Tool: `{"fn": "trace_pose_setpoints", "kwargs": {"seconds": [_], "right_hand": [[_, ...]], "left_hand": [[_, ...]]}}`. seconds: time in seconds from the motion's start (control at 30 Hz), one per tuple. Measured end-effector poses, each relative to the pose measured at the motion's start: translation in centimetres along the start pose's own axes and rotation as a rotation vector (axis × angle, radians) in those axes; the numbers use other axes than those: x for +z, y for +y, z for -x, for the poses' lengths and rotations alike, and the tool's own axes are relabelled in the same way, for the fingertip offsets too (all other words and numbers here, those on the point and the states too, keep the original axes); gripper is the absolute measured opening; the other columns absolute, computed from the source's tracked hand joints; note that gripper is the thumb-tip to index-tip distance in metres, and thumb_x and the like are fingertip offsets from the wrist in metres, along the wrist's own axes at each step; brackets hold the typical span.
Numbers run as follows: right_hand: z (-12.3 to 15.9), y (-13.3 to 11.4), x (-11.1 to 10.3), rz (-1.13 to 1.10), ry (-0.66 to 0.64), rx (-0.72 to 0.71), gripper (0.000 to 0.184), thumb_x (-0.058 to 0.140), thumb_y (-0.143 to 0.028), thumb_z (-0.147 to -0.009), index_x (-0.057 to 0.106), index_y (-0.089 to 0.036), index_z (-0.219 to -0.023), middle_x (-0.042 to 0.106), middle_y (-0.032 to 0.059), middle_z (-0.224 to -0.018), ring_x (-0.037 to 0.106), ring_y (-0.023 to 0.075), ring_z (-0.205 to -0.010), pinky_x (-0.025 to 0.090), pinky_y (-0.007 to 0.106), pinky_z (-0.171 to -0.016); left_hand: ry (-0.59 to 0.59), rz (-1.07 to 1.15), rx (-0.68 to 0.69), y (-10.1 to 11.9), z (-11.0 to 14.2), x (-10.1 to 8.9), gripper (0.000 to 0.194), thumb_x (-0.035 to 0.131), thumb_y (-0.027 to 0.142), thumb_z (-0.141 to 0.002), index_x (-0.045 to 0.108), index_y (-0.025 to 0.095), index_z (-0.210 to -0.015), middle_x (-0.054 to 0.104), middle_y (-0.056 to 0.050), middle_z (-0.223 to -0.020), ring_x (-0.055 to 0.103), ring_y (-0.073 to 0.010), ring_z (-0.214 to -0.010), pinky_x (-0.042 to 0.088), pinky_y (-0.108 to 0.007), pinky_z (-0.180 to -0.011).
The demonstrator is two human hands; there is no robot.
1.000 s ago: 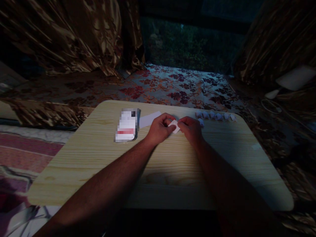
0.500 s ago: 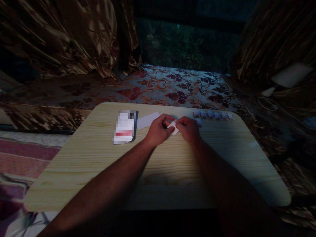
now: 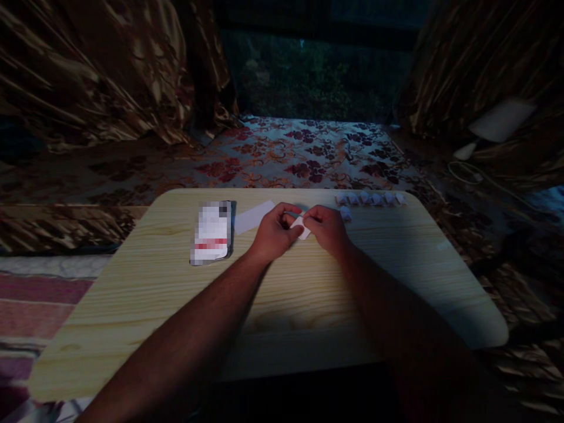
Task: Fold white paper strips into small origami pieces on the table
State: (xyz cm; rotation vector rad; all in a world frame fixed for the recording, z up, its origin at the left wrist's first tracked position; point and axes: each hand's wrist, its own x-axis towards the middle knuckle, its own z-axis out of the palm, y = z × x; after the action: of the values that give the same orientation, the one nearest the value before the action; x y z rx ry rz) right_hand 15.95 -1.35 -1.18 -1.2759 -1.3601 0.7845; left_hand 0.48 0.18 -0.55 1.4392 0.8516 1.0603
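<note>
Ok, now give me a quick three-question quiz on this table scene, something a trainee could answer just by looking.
1. True or false: the left hand and the right hand both touch the small white piece.
2. What lies on the table between the pixelated white item and the left hand? A) a mug B) a flat pale strip C) a pair of scissors
3. Fill in left or right: the row of small pale pieces sits toward the table's far ____ corner.

Key: 1. True. 2. B. 3. Right.
</note>
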Motion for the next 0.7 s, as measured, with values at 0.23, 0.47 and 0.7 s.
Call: {"fn": "trace_pose_setpoints", "kwargs": {"seconds": [0.23,0.47,0.7], "right_hand": [[0.04,-0.09,-0.03,-0.022,-0.005,-0.003,0.008,0.061,-0.026,-0.07,0.064,-0.019,-0.067,0.061,-0.0025,-0.06,0.052,0.0126,-0.056,0.039,0.025,-0.055],[-0.08,0.19,-0.01,-0.048,-0.005,-0.022,0.008,0.062,-0.025,-0.07,0.065,-0.018,-0.069,0.063,-0.0019,-0.062,0.054,0.0127,-0.058,0.038,0.025,-0.055],[-0.01,0.17,-0.01,-0.032,-0.007,-0.021,0.007,0.061,-0.023,-0.07,0.064,-0.018,-0.067,0.061,-0.0028,-0.061,0.053,0.0123,-0.058,0.038,0.025,-0.057]], "left_hand": [[-0.006,-0.004,-0.004,-0.09,-0.01,0.01,0.04,0.076,0.017,-0.065,0.06,0.017,-0.102,0.061,0.005,-0.063,0.05,-0.0076,-0.05,0.037,-0.02,-0.049],[-0.004,-0.009,-0.01,0.03,0.04,0.05,0.04,0.076,0.018,-0.065,0.06,0.017,-0.102,0.062,0.005,-0.064,0.05,-0.0074,-0.05,0.036,-0.02,-0.049],[-0.031,-0.023,0.024,-0.3,0.05,-0.01,0.039,0.074,0.015,-0.066,0.06,0.017,-0.103,0.062,0.004,-0.064,0.052,-0.0082,-0.053,0.038,-0.02,-0.051]]}}
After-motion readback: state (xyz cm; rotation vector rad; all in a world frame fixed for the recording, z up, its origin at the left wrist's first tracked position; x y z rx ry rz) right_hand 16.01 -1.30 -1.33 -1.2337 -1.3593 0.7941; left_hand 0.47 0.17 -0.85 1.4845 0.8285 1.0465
